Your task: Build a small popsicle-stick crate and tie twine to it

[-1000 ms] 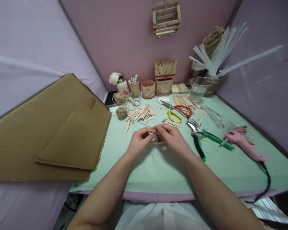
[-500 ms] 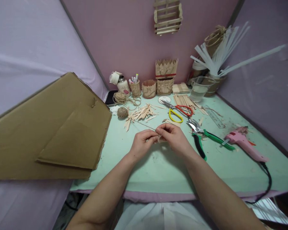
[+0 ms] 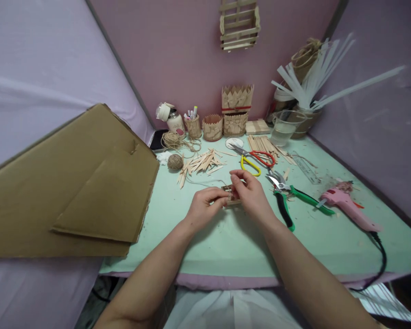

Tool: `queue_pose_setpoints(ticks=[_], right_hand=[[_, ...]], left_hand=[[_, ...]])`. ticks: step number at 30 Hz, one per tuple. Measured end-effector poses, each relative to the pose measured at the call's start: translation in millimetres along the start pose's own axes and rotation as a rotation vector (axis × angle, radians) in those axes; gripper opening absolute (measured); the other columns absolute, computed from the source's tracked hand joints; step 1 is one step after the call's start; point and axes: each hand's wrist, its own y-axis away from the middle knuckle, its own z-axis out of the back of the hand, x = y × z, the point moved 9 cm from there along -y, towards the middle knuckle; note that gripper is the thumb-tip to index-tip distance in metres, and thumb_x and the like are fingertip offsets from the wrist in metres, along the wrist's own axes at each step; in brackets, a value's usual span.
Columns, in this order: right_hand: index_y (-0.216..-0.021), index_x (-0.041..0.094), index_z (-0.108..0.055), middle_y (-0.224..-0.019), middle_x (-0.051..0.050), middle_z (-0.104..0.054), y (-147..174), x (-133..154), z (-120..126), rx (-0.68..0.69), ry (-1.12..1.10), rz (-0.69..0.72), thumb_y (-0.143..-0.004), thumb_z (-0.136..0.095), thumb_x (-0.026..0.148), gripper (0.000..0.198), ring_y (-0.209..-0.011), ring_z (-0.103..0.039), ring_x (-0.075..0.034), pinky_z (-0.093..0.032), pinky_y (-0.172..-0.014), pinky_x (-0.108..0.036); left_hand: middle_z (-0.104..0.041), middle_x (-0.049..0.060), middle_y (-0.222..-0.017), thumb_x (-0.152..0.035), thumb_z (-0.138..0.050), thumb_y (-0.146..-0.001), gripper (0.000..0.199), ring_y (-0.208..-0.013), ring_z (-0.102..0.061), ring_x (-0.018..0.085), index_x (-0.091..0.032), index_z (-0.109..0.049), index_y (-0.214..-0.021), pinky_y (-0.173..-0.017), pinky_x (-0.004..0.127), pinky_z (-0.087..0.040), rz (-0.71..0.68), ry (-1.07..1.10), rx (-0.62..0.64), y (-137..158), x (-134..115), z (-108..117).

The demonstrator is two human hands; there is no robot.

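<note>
A small craft-stick frame (image 3: 233, 203) sits between my hands above the middle of the table, partly hidden by my fingers. My left hand (image 3: 204, 204) is closed, thumb and fingers pinched at the frame's left side. On the other side, my right hand (image 3: 252, 191) has its fingers curled over the frame's right part, thumb near the index finger. A strand of twine (image 3: 205, 183) runs slackly from the twine ball (image 3: 175, 161) area toward the frame. Its end by the fingers is hidden.
Split wood pieces (image 3: 205, 162) lie beyond my hands. Scissors (image 3: 250, 157), green-handled pruning shears (image 3: 286, 187) and a pink glue gun (image 3: 349, 208) lie on the right. Folded cardboard (image 3: 89, 183) stands at left. A water cup (image 3: 284, 130) stands at the back right.
The twine was taut and now hangs slack. My right fingers have lifted and spread a little, and more of the stick frame shows between my hands.
</note>
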Motion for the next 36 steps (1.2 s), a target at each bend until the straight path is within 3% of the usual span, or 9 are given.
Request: queue_pose_setpoints(ticks=[4,8,17,25,31,36], right_hand=[[-0.078,0.022,-0.057,-0.075,0.001,-0.054,6,18,-5,0.008,0.169,0.207,-0.087,-0.058,0.046,0.025,-0.065,-0.051,-0.014,-0.041,-0.059,-0.028],[-0.073,0.022,-0.058,-0.078,0.0,-0.054,13,30,-17,0.073,0.299,0.339,-0.079,-0.068,0.034,0.017,-0.066,-0.05,-0.014,-0.043,-0.062,-0.029],[-0.079,0.023,-0.059,-0.086,-0.004,-0.058,15,34,-17,0.077,0.259,0.359,-0.088,-0.054,0.028,0.011,-0.081,-0.056,-0.018,-0.045,-0.066,-0.03],[-0.084,0.021,-0.059,-0.081,-0.001,-0.059,8,9,-17,0.14,0.108,0.114,-0.086,-0.056,0.039,0.018,-0.068,-0.053,-0.014,-0.044,-0.061,-0.028],[-0.086,0.021,-0.061,-0.082,-0.001,-0.063,7,5,-23,0.224,0.013,0.068,-0.085,-0.059,0.043,0.022,-0.071,-0.056,-0.015,-0.047,-0.063,-0.029],[-0.078,0.021,-0.06,-0.075,0.0,-0.061,7,11,-17,0.127,-0.063,0.081,-0.076,-0.068,0.038,0.019,-0.068,-0.056,-0.015,-0.045,-0.061,-0.027]], left_hand=[[-0.073,0.005,-0.081,-0.017,-0.064,-0.084,0.012,-0.068,-0.065,0.014,-0.018,-0.075,-0.087,-0.067,0.026,-0.052,0.006,-0.115,-0.259,2,4,25],[-0.074,0.005,-0.082,-0.015,-0.063,-0.084,0.013,-0.073,-0.066,0.014,-0.018,-0.075,-0.087,-0.066,0.025,-0.052,-0.031,-0.19,-0.332,4,-1,30],[-0.071,0.003,-0.074,-0.024,-0.065,-0.082,0.012,-0.061,-0.06,0.012,-0.017,-0.075,-0.085,-0.062,0.025,-0.049,0.147,-0.03,-0.242,3,14,23],[-0.069,0.002,-0.069,-0.029,-0.068,-0.077,0.017,-0.055,-0.056,0.01,-0.014,-0.073,-0.083,-0.055,0.023,-0.047,0.259,0.237,-0.179,0,22,15],[-0.07,0.003,-0.069,-0.031,-0.069,-0.076,0.018,-0.055,-0.057,0.011,-0.014,-0.073,-0.081,-0.056,0.025,-0.048,0.27,0.229,-0.159,0,21,12],[-0.071,0.003,-0.068,-0.031,-0.066,-0.079,0.019,-0.057,-0.059,0.012,-0.015,-0.075,-0.08,-0.055,0.024,-0.047,0.31,0.121,-0.042,0,18,10]])
